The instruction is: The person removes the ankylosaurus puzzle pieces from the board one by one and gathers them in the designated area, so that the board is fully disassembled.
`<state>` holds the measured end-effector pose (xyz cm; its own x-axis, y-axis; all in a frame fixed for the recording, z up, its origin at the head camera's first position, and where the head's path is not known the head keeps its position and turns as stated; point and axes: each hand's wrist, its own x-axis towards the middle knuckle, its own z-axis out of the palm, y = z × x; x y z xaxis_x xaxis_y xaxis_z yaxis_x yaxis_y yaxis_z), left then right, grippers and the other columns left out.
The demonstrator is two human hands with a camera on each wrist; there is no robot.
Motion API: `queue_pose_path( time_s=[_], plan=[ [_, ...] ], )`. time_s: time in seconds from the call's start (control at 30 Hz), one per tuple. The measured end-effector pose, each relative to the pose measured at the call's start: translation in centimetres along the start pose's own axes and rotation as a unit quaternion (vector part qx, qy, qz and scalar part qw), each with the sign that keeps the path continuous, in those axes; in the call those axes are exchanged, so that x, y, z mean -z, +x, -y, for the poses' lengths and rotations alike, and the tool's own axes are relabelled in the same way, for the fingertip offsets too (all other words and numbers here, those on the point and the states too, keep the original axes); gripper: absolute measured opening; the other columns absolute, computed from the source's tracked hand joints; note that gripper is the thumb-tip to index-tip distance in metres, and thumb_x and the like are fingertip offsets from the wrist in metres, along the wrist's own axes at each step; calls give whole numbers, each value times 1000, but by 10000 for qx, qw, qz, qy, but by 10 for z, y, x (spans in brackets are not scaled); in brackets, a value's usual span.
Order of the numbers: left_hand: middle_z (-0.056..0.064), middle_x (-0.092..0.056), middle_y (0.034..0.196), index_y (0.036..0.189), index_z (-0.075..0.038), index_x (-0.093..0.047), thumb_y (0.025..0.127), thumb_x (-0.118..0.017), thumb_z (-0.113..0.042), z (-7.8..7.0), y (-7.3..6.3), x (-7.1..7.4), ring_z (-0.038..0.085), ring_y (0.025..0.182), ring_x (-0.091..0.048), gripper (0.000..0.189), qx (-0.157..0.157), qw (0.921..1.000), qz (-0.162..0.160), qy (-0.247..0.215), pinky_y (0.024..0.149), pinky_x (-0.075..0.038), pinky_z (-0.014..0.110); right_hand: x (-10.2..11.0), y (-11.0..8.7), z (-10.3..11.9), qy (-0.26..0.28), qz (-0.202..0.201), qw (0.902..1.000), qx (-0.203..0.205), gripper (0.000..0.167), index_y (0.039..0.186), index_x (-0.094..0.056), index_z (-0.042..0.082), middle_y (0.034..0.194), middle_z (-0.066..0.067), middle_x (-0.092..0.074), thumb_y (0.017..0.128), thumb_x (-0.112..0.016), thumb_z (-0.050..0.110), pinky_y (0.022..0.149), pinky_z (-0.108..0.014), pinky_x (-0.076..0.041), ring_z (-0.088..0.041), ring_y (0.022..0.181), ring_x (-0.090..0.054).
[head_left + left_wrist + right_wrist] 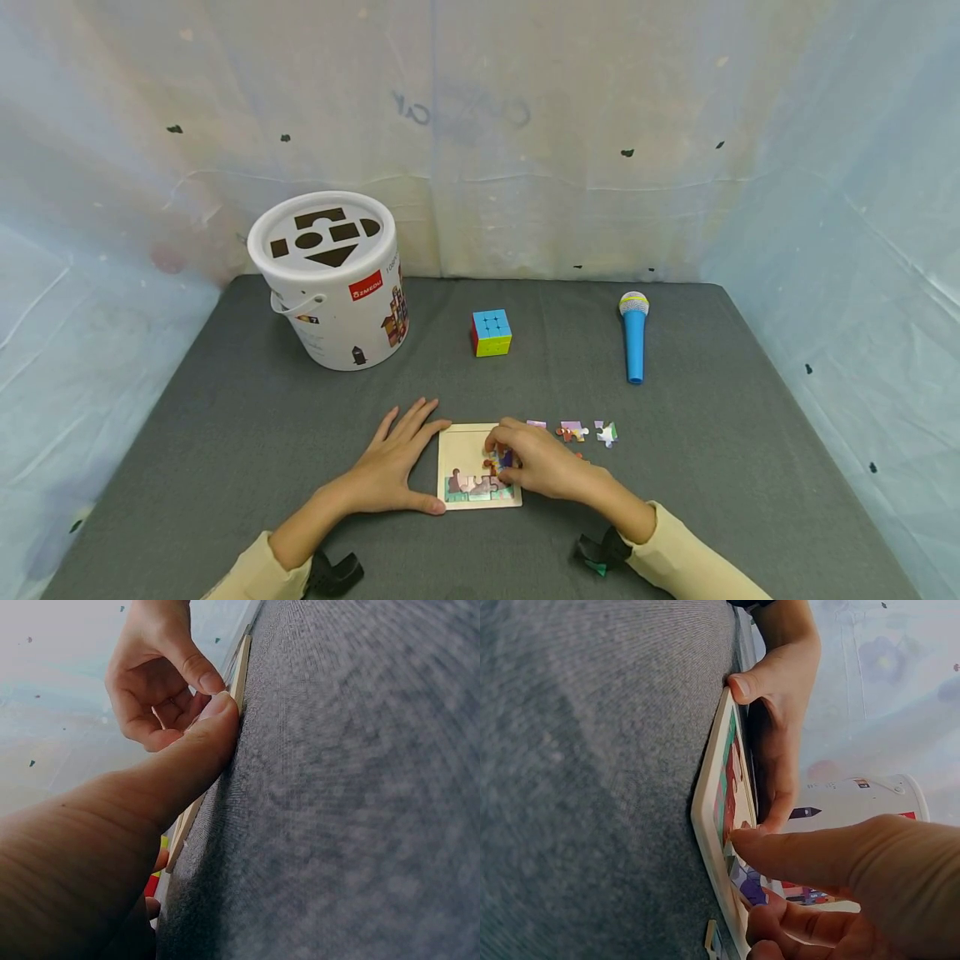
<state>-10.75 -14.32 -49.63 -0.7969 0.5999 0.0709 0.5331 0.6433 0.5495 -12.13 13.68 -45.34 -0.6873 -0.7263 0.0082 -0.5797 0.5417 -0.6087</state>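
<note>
Puzzle board [461, 450], partly filled, lies on the tabletop [450, 554], its nine o'clock edge touched by the spread left hand [386, 475], while at three o'clock the right hand [546, 460] pinches what seems a purple-printed piece [751, 889], partly hidden. Loose pieces [573, 432] lie toward two o'clock; beyond sit a cube [492, 333] at twelve, a microphone [635, 342] toward two and a bucket [337, 300] near eleven.

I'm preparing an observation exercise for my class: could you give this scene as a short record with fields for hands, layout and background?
Left hand: spread, touching the left edge of the puzzle tray
Right hand: pinches a partly purple piece at the tray's right side
Layout: joined pieces along the tray's near side; loose pieces to its right
Background: white bucket, colored cube, blue microphone
</note>
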Motion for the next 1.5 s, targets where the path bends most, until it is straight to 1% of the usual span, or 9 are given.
queue_pose_path(
  time_s=[0.13,0.23,0.4,0.57,0.67,0.87,1.07,1.27,1.5],
  plan=[
    [16,-14,165,154,-15,-35,67,-78,-71,0,0,-1,34,152,-6,112,16,10000,12,2,116,1,62,-1,-1,-2,-99,-139,9997,173,24,106,-66,7,94,0,-59,85,-79,4,67,-20,-47,-11,76,-56],
    [15,-12,165,155,-16,-34,67,-77,-72,1,0,-1,31,153,-4,113,66,10000,64,12,116,2,60,-1,-1,-3,-153,-251,9991,314,21,104,-66,7,93,-1,-61,86,-76,1,70,-23,-50,-12,79,-58],
    [16,-15,165,154,-16,-35,68,-77,-72,2,0,-1,34,152,-6,111,40,10000,23,63,116,1,63,1,-1,-5,-128,-284,9989,346,19,102,-65,8,93,1,-61,88,-73,-2,72,-24,-50,-10,81,-56],
    [17,-17,164,153,-16,-36,69,-75,-74,1,1,0,35,152,-8,109,25,9999,3,119,115,-1,64,5,-2,-5,47,-158,9996,246,17,102,-65,9,92,3,-61,90,-70,-2,72,-23,-50,-6,80,-54],
    [17,-17,163,153,-16,-36,69,-75,-74,0,1,0,36,152,-9,109,43,9999,9,109,115,-1,65,7,-3,-5,100,-140,9995,272,17,102,-65,9,92,2,-61,91,-69,-3,72,-23,-50,-6,81,-54],
    [17,-18,163,153,-16,-37,68,-75,-74,-1,1,0,36,152,-9,110,60,9999,30,115,115,-2,65,9,-4,-6,155,-214,9989,379,18,102,-65,10,91,1,-62,92,-67,-5,71,-23,-50,-7,81,-55],
    [17,-19,163,153,-17,-37,68,-75,-75,0,1,0,36,152,-9,109,51,9999,29,126,115,-2,65,13,-8,-10,510,-349,9972,410,17,103,-65,10,90,3,-61,93,-65,-4,67,-23,-49,-6,77,-53],
    [17,-18,163,153,-16,-37,68,-76,-73,0,1,0,36,152,-8,109,82,9999,47,92,115,-1,65,19,-15,-15,897,-423,9948,247,13,102,-66,10,86,5,-60,95,-64,-1,62,-23,-48,-5,71,-51],
    [17,-17,163,153,-15,-36,68,-78,-71,-1,0,1,36,152,-8,110,78,9999,53,45,115,0,65,30,-32,-26,1089,-520,9925,-195,15,105,-69,10,89,5,-61,94,-65,-1,65,-25,-49,-7,75,-54]
  ],
)
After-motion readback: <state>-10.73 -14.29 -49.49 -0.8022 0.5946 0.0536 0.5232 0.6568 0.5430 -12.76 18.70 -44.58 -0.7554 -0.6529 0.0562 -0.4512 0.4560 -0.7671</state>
